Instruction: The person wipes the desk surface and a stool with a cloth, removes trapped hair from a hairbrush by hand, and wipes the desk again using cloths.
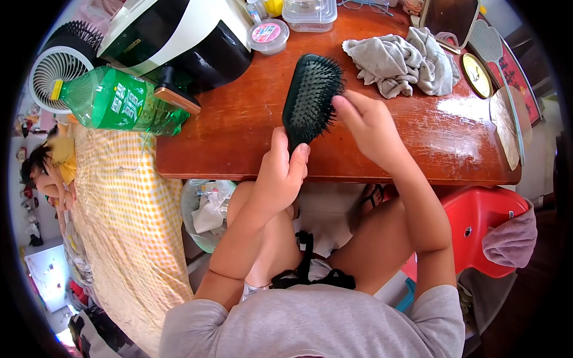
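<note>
My left hand (280, 170) is wrapped round the handle of a black paddle hairbrush (309, 95). The brush is held above the front part of the wooden table, its bristles facing up and to the right. At the right edge of the bristles is my right hand (371, 128), its thumb and fingers pressed together in a pinch. Whatever may be between those fingertips is too small to make out. A crumpled grey cloth (397, 62) lies on the table behind my right hand.
On the table (239, 143) are a green bottle (119, 98), an air fryer (209, 53), a round tub (267, 36), a clear box (310, 15) and a fly swatter (489, 42). A bin (206, 227) and red chair (477, 221) stand below. Another person (54, 164) crouches far left.
</note>
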Action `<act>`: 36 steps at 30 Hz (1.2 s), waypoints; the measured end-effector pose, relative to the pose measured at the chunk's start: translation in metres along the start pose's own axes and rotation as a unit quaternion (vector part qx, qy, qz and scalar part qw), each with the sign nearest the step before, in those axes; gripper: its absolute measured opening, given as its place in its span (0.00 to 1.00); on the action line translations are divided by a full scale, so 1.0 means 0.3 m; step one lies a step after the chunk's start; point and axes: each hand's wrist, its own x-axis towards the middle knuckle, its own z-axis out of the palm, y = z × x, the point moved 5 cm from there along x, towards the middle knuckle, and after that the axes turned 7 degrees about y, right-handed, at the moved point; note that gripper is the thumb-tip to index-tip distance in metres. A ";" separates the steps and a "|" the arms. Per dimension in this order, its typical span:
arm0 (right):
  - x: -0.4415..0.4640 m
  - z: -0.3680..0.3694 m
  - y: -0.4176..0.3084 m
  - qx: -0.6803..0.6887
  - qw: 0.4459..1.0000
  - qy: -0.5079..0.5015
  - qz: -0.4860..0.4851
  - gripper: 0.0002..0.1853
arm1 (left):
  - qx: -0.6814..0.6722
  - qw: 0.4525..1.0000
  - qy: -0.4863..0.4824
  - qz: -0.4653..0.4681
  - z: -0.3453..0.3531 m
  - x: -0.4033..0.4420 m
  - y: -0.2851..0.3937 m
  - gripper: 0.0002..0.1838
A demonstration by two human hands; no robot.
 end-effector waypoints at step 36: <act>-0.074 -0.183 -0.225 -0.065 0.955 0.163 -0.238 0.11 | -0.323 0.912 -0.228 -0.105 0.030 -0.081 0.088 0.18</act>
